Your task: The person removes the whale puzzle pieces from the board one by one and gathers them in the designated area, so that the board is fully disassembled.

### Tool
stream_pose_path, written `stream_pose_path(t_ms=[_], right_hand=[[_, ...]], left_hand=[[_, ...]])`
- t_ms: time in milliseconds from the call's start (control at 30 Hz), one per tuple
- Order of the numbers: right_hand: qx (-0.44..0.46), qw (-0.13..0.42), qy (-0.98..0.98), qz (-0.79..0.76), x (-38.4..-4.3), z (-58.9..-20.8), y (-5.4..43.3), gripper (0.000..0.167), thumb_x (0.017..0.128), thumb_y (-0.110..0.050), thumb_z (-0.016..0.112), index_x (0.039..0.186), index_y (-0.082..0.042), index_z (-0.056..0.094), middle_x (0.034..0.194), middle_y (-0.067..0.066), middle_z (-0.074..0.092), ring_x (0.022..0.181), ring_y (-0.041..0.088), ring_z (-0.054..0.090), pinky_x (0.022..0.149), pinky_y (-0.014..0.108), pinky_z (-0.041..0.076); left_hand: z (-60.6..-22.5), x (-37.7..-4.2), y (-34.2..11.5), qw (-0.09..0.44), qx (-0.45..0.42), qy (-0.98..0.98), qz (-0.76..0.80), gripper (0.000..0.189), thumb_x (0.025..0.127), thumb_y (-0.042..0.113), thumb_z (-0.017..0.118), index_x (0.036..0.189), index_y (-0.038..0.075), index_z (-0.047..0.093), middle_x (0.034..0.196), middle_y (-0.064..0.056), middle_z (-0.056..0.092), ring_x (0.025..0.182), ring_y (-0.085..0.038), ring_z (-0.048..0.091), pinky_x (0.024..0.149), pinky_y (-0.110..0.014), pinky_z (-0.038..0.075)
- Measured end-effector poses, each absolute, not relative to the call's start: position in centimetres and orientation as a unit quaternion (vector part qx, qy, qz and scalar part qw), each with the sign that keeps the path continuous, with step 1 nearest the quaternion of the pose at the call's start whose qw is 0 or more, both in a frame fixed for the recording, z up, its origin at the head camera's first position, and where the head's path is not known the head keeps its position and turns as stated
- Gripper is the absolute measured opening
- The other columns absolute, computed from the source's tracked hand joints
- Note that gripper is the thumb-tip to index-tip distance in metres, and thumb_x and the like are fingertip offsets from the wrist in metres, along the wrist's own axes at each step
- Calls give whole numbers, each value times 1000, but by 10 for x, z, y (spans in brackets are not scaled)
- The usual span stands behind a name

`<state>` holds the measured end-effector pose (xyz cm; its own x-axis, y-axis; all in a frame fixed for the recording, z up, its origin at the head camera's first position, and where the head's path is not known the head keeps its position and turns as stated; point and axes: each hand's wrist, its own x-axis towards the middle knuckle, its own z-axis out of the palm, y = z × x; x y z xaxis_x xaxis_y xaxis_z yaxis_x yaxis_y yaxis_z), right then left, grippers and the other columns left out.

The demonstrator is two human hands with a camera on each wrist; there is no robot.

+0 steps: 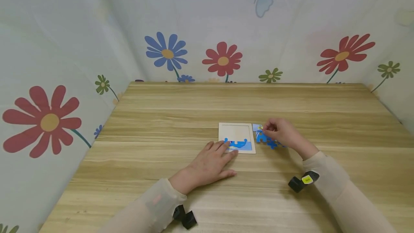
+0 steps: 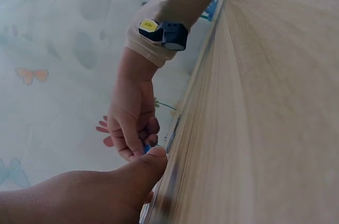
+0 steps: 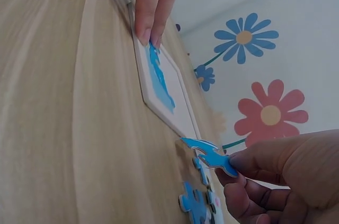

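A square puzzle tray (image 1: pixel 237 131) with a pale rim lies on the table, its lower part filled with blue puzzle pieces (image 1: pixel 242 146). My left hand (image 1: pixel 207 164) rests over the tray's near left corner, fingers extended and fingertips on the fitted pieces. Just right of the tray, my right hand (image 1: pixel 284 132) pinches a blue jigsaw piece (image 3: pixel 213 159) between thumb and forefinger. The right wrist view shows this piece raised above several loose puzzle pieces (image 3: pixel 194 204). In the head view, my right hand partly covers that loose group.
The wood-grain table (image 1: pixel 174 110) extends around the tray on every side. A white cloth (image 1: pixel 200 17) printed with flowers and a butterfly hangs behind and beside it. Black wrist cameras (image 1: pixel 185 217) sit on both sleeves.
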<state>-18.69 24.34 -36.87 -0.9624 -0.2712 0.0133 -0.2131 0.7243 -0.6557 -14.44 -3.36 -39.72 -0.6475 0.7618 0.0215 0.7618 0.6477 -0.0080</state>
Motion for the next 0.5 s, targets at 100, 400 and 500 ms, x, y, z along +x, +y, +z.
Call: stream_pose_path(t_ms=[100,400,500], right_hand=[[-128,46,928,-348,-187,-371,244,7,91,-4,61,89,2,63,74,7,60,63,13,50,54,21,42],[-116,43,938,-322,-188,-379,241,7,90,-6,62,87,0,64,74,5,60,63,12,49,57,22,41],[-118,35,941,-316,-188,-380,240,6,89,-5,63,86,-1,64,73,5,60,64,12,49,57,22,40]], left_hand=[[-397,-144,-34,11,-419,-908,-2,62,95,60,42,145,23,43,152,-10,40,139,-29,40,112,-51,34],[-396,-145,-34,11,-419,-908,-5,62,95,60,43,145,23,43,152,-10,40,139,-29,40,112,-51,34],[-397,-145,-34,8,-418,-908,-5,62,95,60,42,145,24,43,152,-10,40,139,-29,39,112,-51,33]])
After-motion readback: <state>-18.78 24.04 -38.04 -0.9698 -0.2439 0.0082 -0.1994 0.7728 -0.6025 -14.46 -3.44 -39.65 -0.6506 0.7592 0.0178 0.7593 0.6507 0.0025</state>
